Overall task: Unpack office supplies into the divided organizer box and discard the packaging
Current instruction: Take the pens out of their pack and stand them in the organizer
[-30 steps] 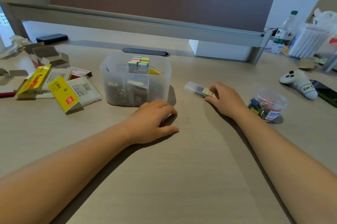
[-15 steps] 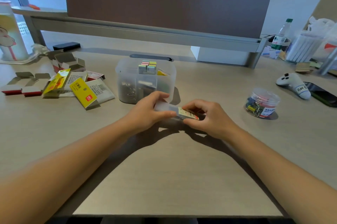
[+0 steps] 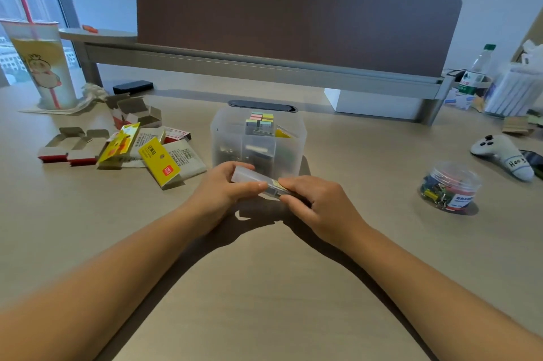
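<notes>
- Upper left of frame: tall drink cup [image 3: 44, 64] w/ straw, standing upright, well apart from the work. Not yours to touch.
- Left of centre: pile of opened cardboard packaging [image 3: 123, 149], yellow and red bits among it, flaps sprung. Light, floppy stuff; looks like the discard heap, so the next wrapper prob goes there.
- Your left hand [image 3: 223, 193], just left of centre: fingers curled round the pale end of the small clear plastic case [image 3: 255, 181], thumb on top. Firm hold on it.
- The case sits centre frame, between both hands, just in front of the organizer box [image 3: 258, 140]; can't tell if it's raised off the desk [image 3: 264, 287]. Judging by looks: light, stiff, smooth plastic, so slippery. Grip the long flat sides, not the corners. Contents too small to tell; if it's blades or leads, they'd be fragile, so open it level.
- Organizer box, centre, above the hands: translucent, dividers inside, coloured sticky tabs [image 3: 260, 119] at the back, dark small items in front compartments.
- Your right hand [image 3: 317, 202], just right of centre: fingertips pinching the labelled end of the case. Prob the cap end; pull straight, don't twist.
- Right of frame: round clear tub of binder clips [image 3: 449, 184], lid on, not yet unpacked. Heavier, rigid; take it round the wall.
</notes>
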`<act>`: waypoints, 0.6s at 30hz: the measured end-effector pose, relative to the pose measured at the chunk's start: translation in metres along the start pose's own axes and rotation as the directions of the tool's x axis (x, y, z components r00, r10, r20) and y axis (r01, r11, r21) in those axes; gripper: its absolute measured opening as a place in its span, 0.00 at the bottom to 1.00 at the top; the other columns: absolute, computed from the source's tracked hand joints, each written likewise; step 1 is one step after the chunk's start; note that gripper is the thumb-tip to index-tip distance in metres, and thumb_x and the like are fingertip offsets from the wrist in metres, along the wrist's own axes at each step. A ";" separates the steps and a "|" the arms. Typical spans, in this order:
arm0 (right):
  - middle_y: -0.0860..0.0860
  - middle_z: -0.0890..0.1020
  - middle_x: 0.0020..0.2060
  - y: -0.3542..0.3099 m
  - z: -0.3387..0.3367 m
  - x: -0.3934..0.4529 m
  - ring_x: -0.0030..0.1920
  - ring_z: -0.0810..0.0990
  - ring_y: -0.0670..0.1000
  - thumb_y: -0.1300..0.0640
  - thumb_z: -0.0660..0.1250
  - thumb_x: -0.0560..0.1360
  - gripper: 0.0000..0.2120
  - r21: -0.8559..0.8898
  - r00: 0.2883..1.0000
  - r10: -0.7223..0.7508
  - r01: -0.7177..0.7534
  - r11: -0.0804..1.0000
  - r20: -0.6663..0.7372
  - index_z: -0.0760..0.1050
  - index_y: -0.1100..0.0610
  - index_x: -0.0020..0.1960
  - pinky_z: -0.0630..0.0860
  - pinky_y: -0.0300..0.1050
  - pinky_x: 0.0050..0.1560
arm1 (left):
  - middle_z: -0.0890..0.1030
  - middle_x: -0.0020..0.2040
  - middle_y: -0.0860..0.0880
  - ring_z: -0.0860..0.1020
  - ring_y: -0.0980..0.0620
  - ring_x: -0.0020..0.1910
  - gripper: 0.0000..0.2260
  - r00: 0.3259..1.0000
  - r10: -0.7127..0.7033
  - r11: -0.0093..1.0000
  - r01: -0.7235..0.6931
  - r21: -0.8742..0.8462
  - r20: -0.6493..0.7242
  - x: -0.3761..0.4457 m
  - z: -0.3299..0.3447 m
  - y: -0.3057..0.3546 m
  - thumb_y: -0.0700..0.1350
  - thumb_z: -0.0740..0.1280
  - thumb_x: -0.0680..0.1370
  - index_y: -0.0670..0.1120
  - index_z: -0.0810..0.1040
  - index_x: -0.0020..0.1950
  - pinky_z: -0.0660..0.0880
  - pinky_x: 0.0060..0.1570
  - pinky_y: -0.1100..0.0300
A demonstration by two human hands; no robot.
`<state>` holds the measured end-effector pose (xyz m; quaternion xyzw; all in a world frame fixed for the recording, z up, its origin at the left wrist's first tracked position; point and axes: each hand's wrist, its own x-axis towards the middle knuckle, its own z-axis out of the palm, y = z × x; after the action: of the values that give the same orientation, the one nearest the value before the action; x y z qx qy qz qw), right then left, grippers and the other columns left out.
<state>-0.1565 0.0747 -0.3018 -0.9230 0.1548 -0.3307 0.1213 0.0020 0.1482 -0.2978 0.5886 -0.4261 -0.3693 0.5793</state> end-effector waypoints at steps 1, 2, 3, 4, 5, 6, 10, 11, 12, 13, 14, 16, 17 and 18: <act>0.59 0.83 0.48 0.001 0.001 -0.001 0.46 0.81 0.57 0.55 0.60 0.72 0.17 -0.008 1.000 -0.008 0.008 1.000 -0.006 0.77 0.62 0.56 0.74 0.41 0.46 | 0.74 0.45 0.46 0.77 0.51 0.44 0.15 0.999 -0.022 0.999 0.023 -0.035 0.026 -0.001 0.000 0.000 0.39 0.68 0.70 0.43 0.70 0.55 0.78 0.37 0.68; 0.59 0.83 0.48 0.001 0.002 -0.001 0.45 0.82 0.57 0.56 0.60 0.72 0.17 -0.016 1.000 -0.012 0.012 1.000 -0.006 0.77 0.63 0.56 0.74 0.40 0.46 | 0.75 0.44 0.45 0.77 0.51 0.42 0.13 0.999 -0.030 0.998 0.033 -0.057 0.044 -0.001 0.000 0.001 0.38 0.68 0.70 0.43 0.71 0.53 0.78 0.35 0.69; 0.60 0.84 0.47 0.001 0.002 -0.001 0.44 0.82 0.58 0.56 0.60 0.72 0.16 -0.029 1.000 -0.015 0.015 0.999 -0.003 0.77 0.63 0.55 0.74 0.40 0.45 | 0.75 0.43 0.45 0.77 0.52 0.41 0.10 0.998 -0.027 0.997 0.031 -0.066 0.051 -0.002 0.000 0.001 0.37 0.67 0.70 0.43 0.72 0.50 0.77 0.33 0.70; 0.60 0.84 0.46 0.001 0.002 -0.001 0.42 0.82 0.58 0.56 0.60 0.72 0.16 -0.049 1.000 -0.023 0.023 0.999 0.004 0.77 0.64 0.54 0.75 0.40 0.44 | 0.75 0.41 0.46 0.76 0.52 0.39 0.08 0.999 -0.017 0.998 0.020 -0.058 0.051 -0.002 0.000 0.002 0.37 0.67 0.70 0.44 0.72 0.47 0.77 0.31 0.71; 0.60 0.84 0.44 0.001 0.002 -0.001 0.40 0.83 0.58 0.56 0.60 0.72 0.16 -0.077 0.999 -0.040 0.041 0.996 0.013 0.77 0.64 0.53 0.77 0.41 0.42 | 0.75 0.40 0.46 0.76 0.53 0.38 0.07 0.999 -0.003 0.999 0.005 -0.035 0.047 -0.002 0.000 0.002 0.38 0.68 0.70 0.46 0.72 0.45 0.76 0.30 0.71; 0.60 0.84 0.42 0.001 0.001 0.000 0.38 0.83 0.57 0.55 0.60 0.73 0.16 -0.111 0.998 -0.064 0.066 0.992 0.022 0.78 0.64 0.52 0.79 0.43 0.40 | 0.75 0.40 0.47 0.76 0.53 0.38 0.07 0.999 0.010 1.000 -0.010 -0.006 0.038 -0.002 0.000 0.003 0.39 0.68 0.70 0.47 0.71 0.44 0.75 0.30 0.72; 0.58 0.84 0.34 0.003 0.002 0.002 0.28 0.81 0.53 0.54 0.56 0.72 0.17 -0.236 0.986 -0.162 0.166 0.957 0.037 0.78 0.64 0.47 0.79 0.41 0.27 | 0.74 0.40 0.49 0.75 0.53 0.41 0.10 0.998 0.059 0.991 -0.057 0.120 -0.007 -0.002 0.000 0.002 0.42 0.70 0.69 0.50 0.70 0.43 0.76 0.37 0.67; 0.58 0.84 0.32 0.003 0.002 0.002 0.26 0.81 0.53 0.55 0.57 0.72 0.16 -0.257 0.984 -0.175 0.180 0.950 0.040 0.78 0.64 0.46 0.79 0.41 0.25 | 0.73 0.41 0.50 0.75 0.53 0.41 0.10 0.997 0.070 0.987 -0.068 0.147 -0.013 -0.003 0.000 0.003 0.42 0.70 0.69 0.48 0.70 0.45 0.76 0.37 0.67; 0.58 0.83 0.31 0.004 0.002 0.003 0.26 0.80 0.52 0.56 0.57 0.72 0.15 -0.276 0.981 -0.188 0.193 0.942 0.045 0.78 0.64 0.45 0.78 0.41 0.24 | 0.73 0.41 0.50 0.74 0.54 0.41 0.12 0.996 0.084 0.982 -0.080 0.171 -0.015 -0.003 0.001 0.003 0.42 0.70 0.69 0.47 0.70 0.48 0.76 0.37 0.68; 0.58 0.83 0.31 0.006 0.003 0.003 0.25 0.80 0.52 0.56 0.57 0.72 0.15 -0.294 0.978 -0.202 0.207 0.933 0.047 0.78 0.64 0.45 0.78 0.41 0.24 | 0.72 0.41 0.51 0.74 0.54 0.41 0.14 0.995 0.094 0.978 -0.089 0.187 -0.018 -0.003 0.002 0.003 0.42 0.70 0.69 0.46 0.69 0.50 0.76 0.35 0.69; 0.58 0.83 0.30 0.008 0.003 0.003 0.24 0.79 0.52 0.56 0.57 0.72 0.14 -0.310 0.975 -0.217 0.220 0.925 0.045 0.78 0.65 0.44 0.78 0.42 0.23 | 0.72 0.41 0.51 0.74 0.55 0.40 0.15 0.994 0.104 0.977 -0.097 0.191 -0.023 -0.003 0.003 0.004 0.41 0.70 0.69 0.45 0.68 0.51 0.75 0.34 0.71; 0.57 0.83 0.30 0.010 0.004 0.003 0.24 0.78 0.52 0.55 0.55 0.76 0.17 -0.329 0.967 -0.251 0.247 0.911 0.029 0.78 0.65 0.43 0.77 0.42 0.23 | 0.72 0.41 0.52 0.74 0.55 0.40 0.16 0.993 0.118 0.972 -0.110 0.209 -0.027 -0.004 0.004 0.004 0.41 0.71 0.69 0.46 0.67 0.52 0.75 0.33 0.72; 0.57 0.82 0.29 0.010 0.004 0.003 0.23 0.78 0.51 0.54 0.52 0.78 0.20 -0.336 0.962 -0.274 0.263 0.904 0.015 0.78 0.65 0.43 0.77 0.42 0.23 | 0.72 0.41 0.53 0.74 0.56 0.41 0.17 0.992 0.122 0.968 -0.113 0.222 -0.025 -0.004 0.004 0.004 0.41 0.70 0.69 0.46 0.67 0.52 0.75 0.34 0.71; 0.57 0.82 0.29 0.010 0.004 0.004 0.23 0.78 0.51 0.54 0.49 0.79 0.23 -0.343 0.956 -0.292 0.276 0.898 0.006 0.78 0.65 0.43 0.77 0.42 0.23 | 0.71 0.41 0.53 0.73 0.56 0.41 0.17 0.992 0.123 0.967 -0.115 0.228 -0.022 -0.004 0.004 0.004 0.41 0.70 0.69 0.46 0.67 0.52 0.75 0.35 0.70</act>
<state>-0.1536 0.0646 -0.3057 -0.9348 0.0759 -0.3342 -0.0929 -0.0038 0.1506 -0.2938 0.6307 -0.4894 -0.2723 0.5372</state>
